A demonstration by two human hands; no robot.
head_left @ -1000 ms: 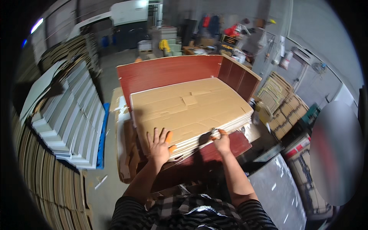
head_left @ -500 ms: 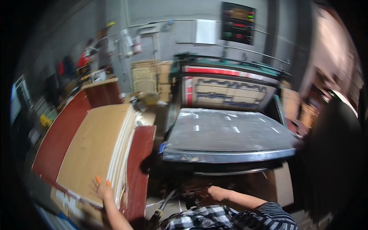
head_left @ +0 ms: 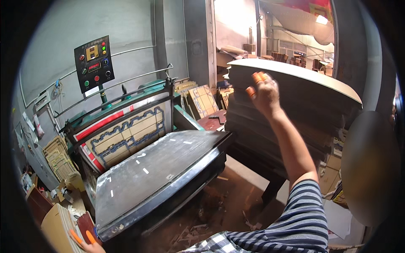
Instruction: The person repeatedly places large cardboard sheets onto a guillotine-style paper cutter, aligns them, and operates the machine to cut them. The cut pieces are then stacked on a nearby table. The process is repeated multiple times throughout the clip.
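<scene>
At the lower left, my left hand [head_left: 89, 246] lies at the edge of a stack of tan cardboard sheets [head_left: 57, 225]. Its orange-covered fingers are stretched and apart. My right hand [head_left: 266, 93] is raised at the right, in front of a tall stack of cardboard [head_left: 295, 99] with a pale top sheet. Orange covers sit on these fingertips and the thumb too. The fingers are spread slightly and nothing shows in them; whether they touch the stack, I cannot tell. Between my hands stands a die-cutting press with a flat grey bed [head_left: 156, 158] bearing white strips.
An upright cutting die [head_left: 126, 135] with dark outlines faces the press bed. A control panel [head_left: 93, 63] stands above the press on a post. Paper scraps [head_left: 190, 236] litter the floor. Framed boards [head_left: 202, 101] lean by the wall behind.
The view has swung right, bringing the tall cardboard stack into sight. My right hand has risen from near my body towards that stack. My left hand stays by the left stack.
</scene>
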